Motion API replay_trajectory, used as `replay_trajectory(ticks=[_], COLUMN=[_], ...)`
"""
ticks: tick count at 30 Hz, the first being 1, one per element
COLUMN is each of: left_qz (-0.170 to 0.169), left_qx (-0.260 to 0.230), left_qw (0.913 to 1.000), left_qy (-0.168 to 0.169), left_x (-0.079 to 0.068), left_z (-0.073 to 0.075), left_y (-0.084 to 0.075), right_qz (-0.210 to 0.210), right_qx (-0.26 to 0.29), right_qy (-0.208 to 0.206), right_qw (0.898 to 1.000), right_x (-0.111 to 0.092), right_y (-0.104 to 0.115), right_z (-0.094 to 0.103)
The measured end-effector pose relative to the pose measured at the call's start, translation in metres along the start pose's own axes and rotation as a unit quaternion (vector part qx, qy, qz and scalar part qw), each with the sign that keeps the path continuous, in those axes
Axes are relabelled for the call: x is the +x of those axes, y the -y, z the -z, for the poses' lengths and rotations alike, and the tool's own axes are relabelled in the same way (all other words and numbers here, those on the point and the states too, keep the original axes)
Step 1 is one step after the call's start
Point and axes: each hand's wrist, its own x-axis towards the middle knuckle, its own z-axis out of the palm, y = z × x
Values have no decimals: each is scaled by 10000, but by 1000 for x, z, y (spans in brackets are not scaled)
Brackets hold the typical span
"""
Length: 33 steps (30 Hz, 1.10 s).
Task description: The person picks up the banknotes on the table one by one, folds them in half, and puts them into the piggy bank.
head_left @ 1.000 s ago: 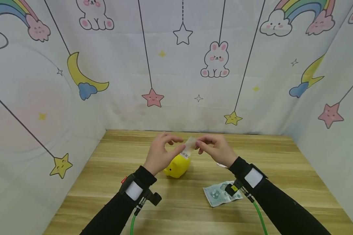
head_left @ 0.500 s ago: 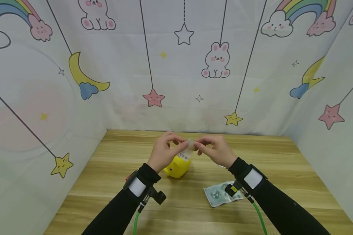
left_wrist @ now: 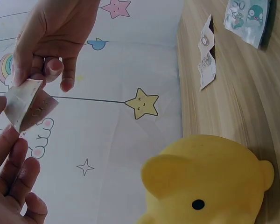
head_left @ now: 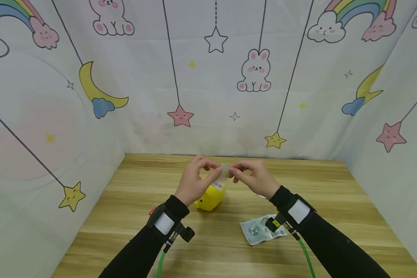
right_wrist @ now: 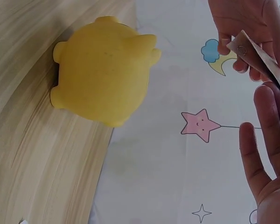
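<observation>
White, probably light, flexible and tearable, the packet (head_left: 222, 178), best gripped by its edges, is pinched on its left by the left hand (head_left: 196, 181) and right by the right hand (head_left: 258, 179) above the table (head_left: 208, 247), near the yellow pig (head_left: 210, 199).

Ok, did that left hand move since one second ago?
Yes, the left hand moved a bit right in the head view, judged against the pink star above it.
</observation>
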Motion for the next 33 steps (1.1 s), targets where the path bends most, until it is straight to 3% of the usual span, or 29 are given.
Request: replay_trajectory(ticks=[5,12,19,25,33], left_qz=[-83,-286,-114,-74,336], left_qx=[9,-46,2,-133,-159], left_qw=[9997,9994,9994,9986,9979], left_qy=[226,205,322,498,532], left_x=[-2,-3,-6,-8,-11], left_z=[1,1,2,3,5], left_y=[4,3,7,7,9], right_qz=[-22,-1,-130,39,39], right_qx=[-17,-75,33,-58,-156], right_qy=[-37,-86,-67,-87,-138], right_qw=[10000,9999,9999,9999,9998], right_x=[0,0,-1,-2,-2], right_y=[1,1,0,1,2], right_z=[3,3,5,7,9])
